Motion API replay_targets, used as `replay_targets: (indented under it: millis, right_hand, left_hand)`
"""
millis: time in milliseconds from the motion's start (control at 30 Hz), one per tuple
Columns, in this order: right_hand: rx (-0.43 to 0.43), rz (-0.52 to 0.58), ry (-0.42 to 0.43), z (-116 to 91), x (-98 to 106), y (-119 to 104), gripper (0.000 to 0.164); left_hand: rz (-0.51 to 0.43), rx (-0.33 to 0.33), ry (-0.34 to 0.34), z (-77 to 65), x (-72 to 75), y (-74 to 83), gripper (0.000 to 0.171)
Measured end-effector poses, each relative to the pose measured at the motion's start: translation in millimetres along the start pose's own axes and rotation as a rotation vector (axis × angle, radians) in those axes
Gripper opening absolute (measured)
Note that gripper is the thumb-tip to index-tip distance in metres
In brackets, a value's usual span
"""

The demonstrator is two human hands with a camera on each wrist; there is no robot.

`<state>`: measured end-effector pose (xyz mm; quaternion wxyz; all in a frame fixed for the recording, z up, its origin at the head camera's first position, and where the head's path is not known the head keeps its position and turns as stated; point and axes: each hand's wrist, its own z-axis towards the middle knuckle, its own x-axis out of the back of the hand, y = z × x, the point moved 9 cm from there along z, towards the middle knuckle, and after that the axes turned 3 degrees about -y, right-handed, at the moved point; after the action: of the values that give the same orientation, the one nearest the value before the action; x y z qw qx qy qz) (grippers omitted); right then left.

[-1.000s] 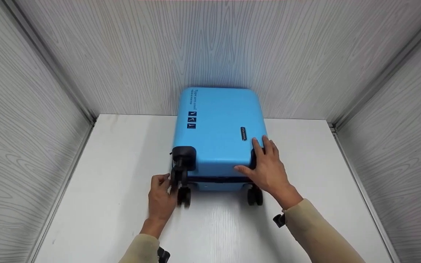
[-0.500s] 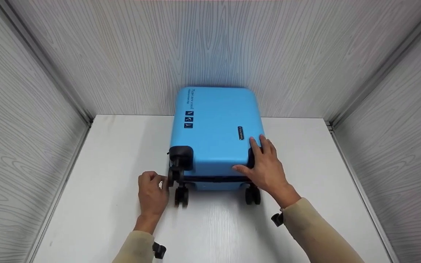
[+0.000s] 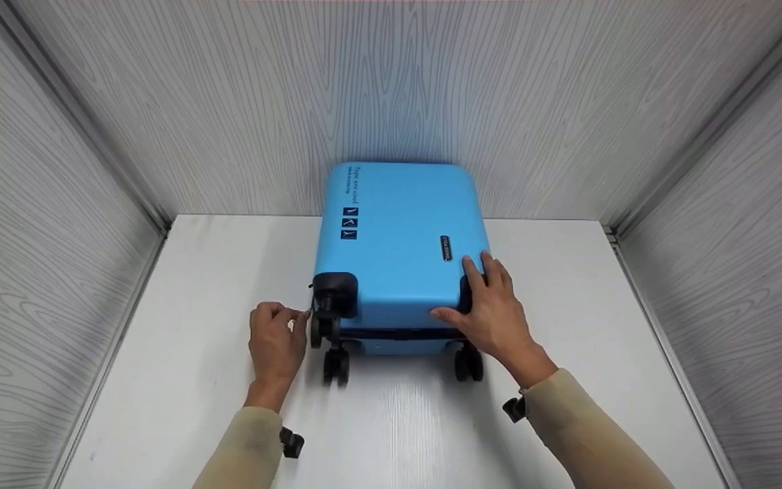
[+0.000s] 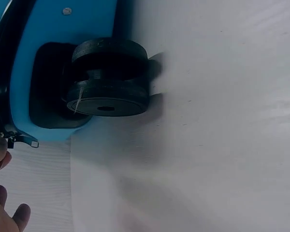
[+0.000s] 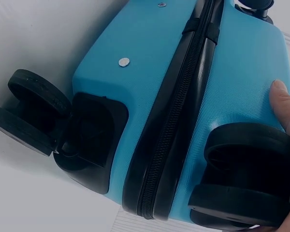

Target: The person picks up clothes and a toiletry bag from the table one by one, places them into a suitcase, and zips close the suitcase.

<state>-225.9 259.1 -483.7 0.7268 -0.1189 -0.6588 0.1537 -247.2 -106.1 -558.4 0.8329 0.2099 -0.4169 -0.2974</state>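
Note:
A light blue hard-shell suitcase [image 3: 398, 224] lies flat on its side, its wheeled end facing me. My left hand [image 3: 277, 343] is at the suitcase's left front corner. Its thumb and a finger pinch a small zipper pull [image 4: 10, 142], largely covered by the fingertips; the remaining fingers are spread apart. Beside it a second metal tab [image 4: 29, 141] hangs free. My right hand [image 3: 497, 316] rests over the right front corner, fingers on the upper face and thumb on the end face. The black zipper [image 5: 171, 121] runs along the wheeled end, its teeth meshed where visible.
Black double caster wheels [image 3: 337, 365] stick out of the suitcase's near end, one close to my left hand. The suitcase's far end is by the grey wood-grain back wall [image 3: 228, 102]. Side walls flank the white tabletop [image 3: 567, 285].
My left hand has moved left and away from me, from beside the wheel to the suitcase's left side. The right hand keeps its place on the corner.

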Motion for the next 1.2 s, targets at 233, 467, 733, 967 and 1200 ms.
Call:
replay_targets:
  millis: [233, 467, 733, 967, 1200]
  right_hand:
    - [0.007, -0.011, 0.007, -0.5, 0.8, 0.3, 0.112]
    - [0.015, 0.005, 0.009, -1.9, -0.5, -0.5, 0.111]
    - [0.042, 0.013, 0.043, -2.6, -0.1, -3.2, 0.109]
    - [0.032, 0.047, 0.014, -2.4, -5.8, 0.5, 0.108]
    - [0.017, 0.159, 0.006, -7.1, -4.9, 9.0, 0.102]
  left_hand:
    - [-0.001, 0.088, -0.092, 17.2, -9.9, -6.0, 0.017]
    - [-0.003, 0.212, -0.204, 29.2, -22.5, -17.3, 0.024]
    - [0.011, 0.245, -0.252, 35.0, -25.7, -20.7, 0.025]
    - [0.007, 0.311, -0.294, 32.7, -30.4, -26.8, 0.028]
    - [0.027, 0.322, -0.378, 30.2, -40.7, -24.6, 0.030]
